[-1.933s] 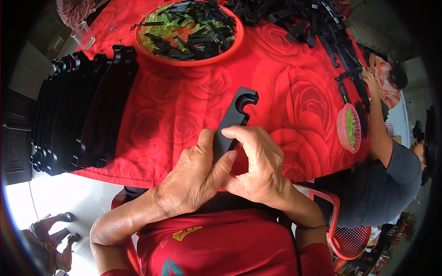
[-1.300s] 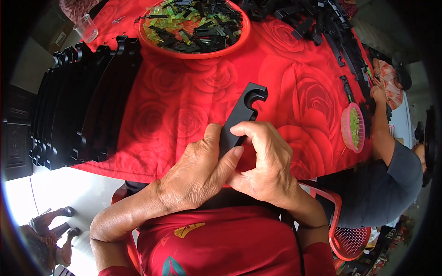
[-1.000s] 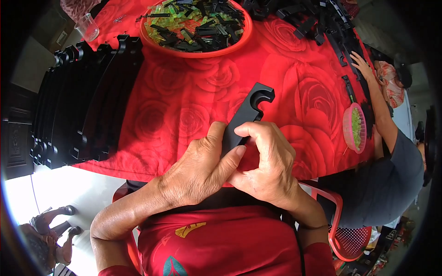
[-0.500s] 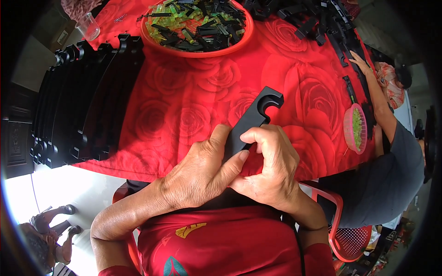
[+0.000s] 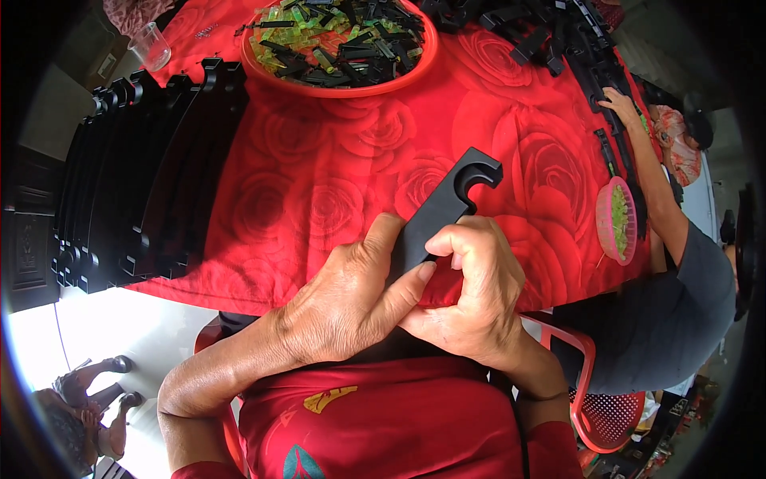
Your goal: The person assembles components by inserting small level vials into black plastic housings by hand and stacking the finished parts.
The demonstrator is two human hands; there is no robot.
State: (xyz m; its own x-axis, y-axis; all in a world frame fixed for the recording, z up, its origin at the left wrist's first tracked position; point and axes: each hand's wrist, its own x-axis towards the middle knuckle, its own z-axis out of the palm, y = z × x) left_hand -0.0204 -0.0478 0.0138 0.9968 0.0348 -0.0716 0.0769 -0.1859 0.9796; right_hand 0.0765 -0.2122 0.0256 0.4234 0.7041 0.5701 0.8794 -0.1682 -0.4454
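A black plastic part with a hook-shaped end (image 5: 435, 209) is held in front of me, tilted with its hook up and to the right. My left hand (image 5: 347, 291) wraps round its lower end, thumb along the near side. My right hand (image 5: 472, 283) is curled against the part's right edge, its index finger and thumb pinching there. Whatever small piece may sit under those fingertips is hidden. To the left stand several long black parts (image 5: 148, 176) with similar hooked ends, lined up side by side.
A red basin (image 5: 343, 90) of small black and yellow-green pieces stands at the far side of the red rose-patterned tablecloth (image 5: 319, 199). A clear cup (image 5: 152, 48) is far left. More black parts (image 5: 550, 48), a pink basket (image 5: 626, 231) and a co-worker's hand (image 5: 621, 104) are at right.
The black part's hooked end has shifted slightly right and up, and my right hand has moved a little right with it. The co-worker's hand at right has moved slightly left.
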